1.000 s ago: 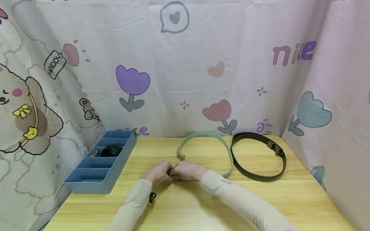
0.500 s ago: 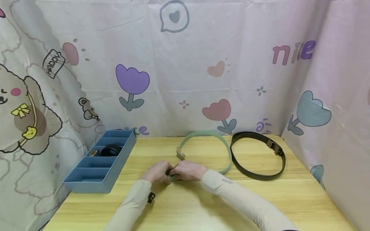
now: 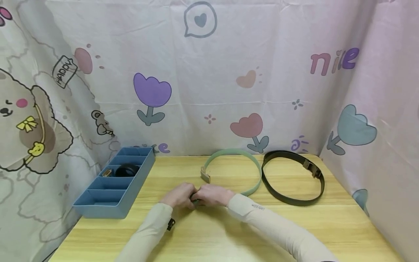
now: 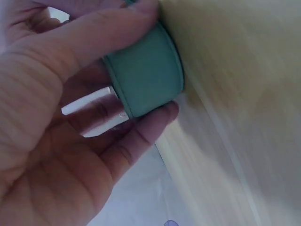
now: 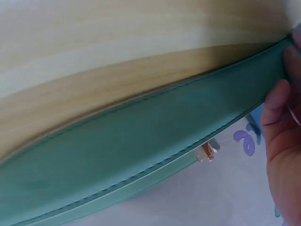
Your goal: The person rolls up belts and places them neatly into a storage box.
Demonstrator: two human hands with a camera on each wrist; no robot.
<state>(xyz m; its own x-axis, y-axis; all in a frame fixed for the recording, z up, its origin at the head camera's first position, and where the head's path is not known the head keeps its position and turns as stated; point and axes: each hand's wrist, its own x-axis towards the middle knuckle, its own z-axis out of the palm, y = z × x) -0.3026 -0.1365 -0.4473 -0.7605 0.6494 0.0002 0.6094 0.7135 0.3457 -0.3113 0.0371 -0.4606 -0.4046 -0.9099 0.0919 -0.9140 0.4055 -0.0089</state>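
A light green belt point(image 3: 234, 151) stands on its edge in a wide loop on the table, its gold buckle point(image 3: 205, 175) just beyond my hands. My left hand point(image 3: 178, 195) holds the belt's curled end; in the left wrist view the thumb and fingers wrap a small green coil point(image 4: 148, 70). Against it, my right hand point(image 3: 213, 194) pinches the belt where coil and strap meet. The strap point(image 5: 117, 127) runs away from the right fingers in the right wrist view. The coil's inside is mostly hidden by the hands.
A black belt point(image 3: 288, 200) with a dark buckle forms a loop at the right. On the left stands a blue divided tray point(image 3: 98, 211) holding a coiled black belt point(image 3: 127, 170) and a gold buckle piece point(image 3: 107, 173). A printed curtain point(image 3: 203, 91) hangs behind the table.
The green belt's near side has drawn slightly inward toward my hands. Both hands stay at nearly the same spot, fingers shifting a little around the coil. The head view moved slightly.
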